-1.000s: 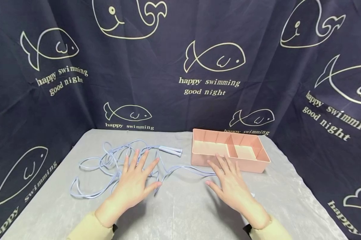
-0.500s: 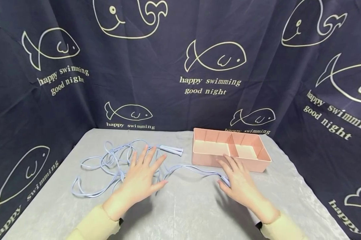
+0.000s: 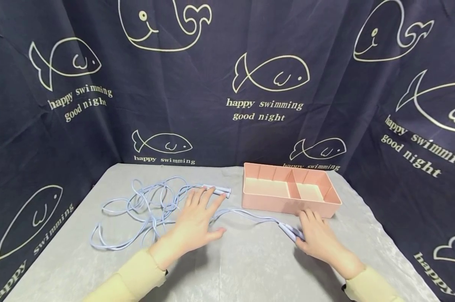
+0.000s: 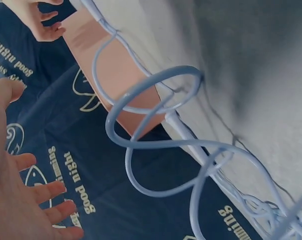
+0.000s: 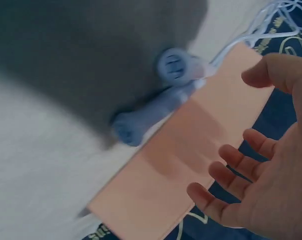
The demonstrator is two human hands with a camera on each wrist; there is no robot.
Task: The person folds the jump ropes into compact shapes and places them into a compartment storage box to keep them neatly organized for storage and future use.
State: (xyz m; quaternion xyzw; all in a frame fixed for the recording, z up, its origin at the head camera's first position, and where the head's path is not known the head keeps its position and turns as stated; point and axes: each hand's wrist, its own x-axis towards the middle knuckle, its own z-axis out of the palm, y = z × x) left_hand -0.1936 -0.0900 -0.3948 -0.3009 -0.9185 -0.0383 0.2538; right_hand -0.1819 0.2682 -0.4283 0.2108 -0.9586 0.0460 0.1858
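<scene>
Light blue jump ropes (image 3: 148,209) lie in loose loops on the left of the table. Two of their handles (image 3: 217,189) lie side by side at the back, just beyond the fingers of my left hand (image 3: 193,222). That hand (image 4: 20,200) is over the loops, fingers straight and spread, with nothing in it. My right hand (image 3: 321,237) is beside another pair of handles (image 3: 289,232), which it partly hides in the head view. In the right wrist view, both of these handles (image 5: 153,112) are apart from the loosely bent fingers of my right hand (image 5: 268,175).
A pink box (image 3: 288,205) with a divider stands at the back right, just beyond my right hand. The grey cloth (image 3: 246,268) covers the table. A dark blue fish-print curtain (image 3: 212,105) encloses the back and sides.
Both hands have moved to the right, the left hand across the rope loops. The right hand's fingers have drawn closer together, and the nearer handles have come into view beside it.
</scene>
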